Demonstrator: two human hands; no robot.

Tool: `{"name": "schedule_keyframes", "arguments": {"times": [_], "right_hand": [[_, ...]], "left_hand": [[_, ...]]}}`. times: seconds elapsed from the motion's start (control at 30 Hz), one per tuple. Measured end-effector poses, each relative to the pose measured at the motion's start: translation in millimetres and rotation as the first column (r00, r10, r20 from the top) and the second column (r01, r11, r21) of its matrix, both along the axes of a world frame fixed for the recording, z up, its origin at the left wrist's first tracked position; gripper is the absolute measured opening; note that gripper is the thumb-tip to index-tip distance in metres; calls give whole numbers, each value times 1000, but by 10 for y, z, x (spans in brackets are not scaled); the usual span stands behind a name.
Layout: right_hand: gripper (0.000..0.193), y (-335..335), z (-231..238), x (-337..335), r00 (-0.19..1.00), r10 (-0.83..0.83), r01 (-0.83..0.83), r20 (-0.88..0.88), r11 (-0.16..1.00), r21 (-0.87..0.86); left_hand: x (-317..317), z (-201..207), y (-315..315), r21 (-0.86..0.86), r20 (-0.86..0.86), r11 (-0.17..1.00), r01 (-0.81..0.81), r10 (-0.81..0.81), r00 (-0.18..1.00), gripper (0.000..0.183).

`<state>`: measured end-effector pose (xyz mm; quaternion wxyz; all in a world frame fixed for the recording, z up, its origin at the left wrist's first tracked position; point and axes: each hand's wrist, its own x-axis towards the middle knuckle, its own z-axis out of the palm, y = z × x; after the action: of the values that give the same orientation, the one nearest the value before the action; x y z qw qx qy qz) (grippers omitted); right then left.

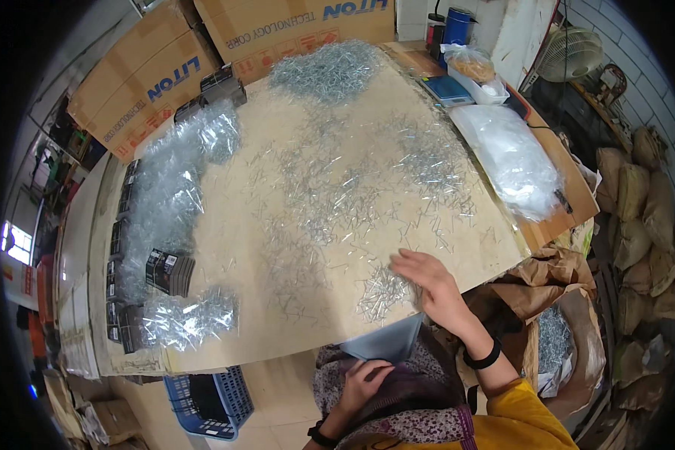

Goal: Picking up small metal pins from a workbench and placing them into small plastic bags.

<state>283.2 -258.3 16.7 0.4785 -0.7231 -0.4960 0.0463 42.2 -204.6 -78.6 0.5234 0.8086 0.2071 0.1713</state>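
My right hand (431,289) lies at the table's near edge with its fingers stretched out. It is beside a small heap of thin silvery nails (382,292) and touches the heap's right side. Just below that edge my left hand (364,382) grips a blue-grey plastic tray (388,341), whose far rim meets the tabletop under the heap. Part of the tray is hidden by the table edge and my left fingers. More loose nails (330,187) are scattered over the pale tabletop (232,202), with a large pile of nails (326,69) at the far end.
Clear plastic packets (165,180) and a stack of dark printed cards (169,274) line the left side. Cardboard boxes (292,30) stand behind. On the right are a bag of clear plastic (510,157), a blue scale (448,90) and a paper sack (570,352). A blue basket (236,401) sits below.
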Motion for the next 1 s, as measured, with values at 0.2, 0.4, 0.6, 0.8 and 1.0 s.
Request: {"name": "schedule_keyframes", "arguments": {"times": [0.2, 0.4, 0.6, 0.8, 1.0], "right_hand": [[37, 167, 10, -349, 993, -75, 73, -87, 997, -26], [43, 269, -206, -856, 887, -24, 129, 461, 972, -197], [31, -112, -219, -865, 942, 50, -70, 333, 996, 48], [49, 160, -92, -49, 851, -291, 364, 438, 927, -93], [44, 113, -55, -51, 924, 42, 48, 381, 974, -223]], "left_hand": [[-10, 57, -18, -42, -23, 999, -3, 2, 1000, 16], [-15, 86, -46, -73, 2, 997, 21, -21, 1000, 18], [-64, 42, -37, -31, 17, 999, 8, -7, 1000, 18], [-74, 76, -24, -48, 23, 998, 38, -37, 999, 14], [4, 76, -40, -64, -17, 998, -6, 5, 1000, 13]]}}
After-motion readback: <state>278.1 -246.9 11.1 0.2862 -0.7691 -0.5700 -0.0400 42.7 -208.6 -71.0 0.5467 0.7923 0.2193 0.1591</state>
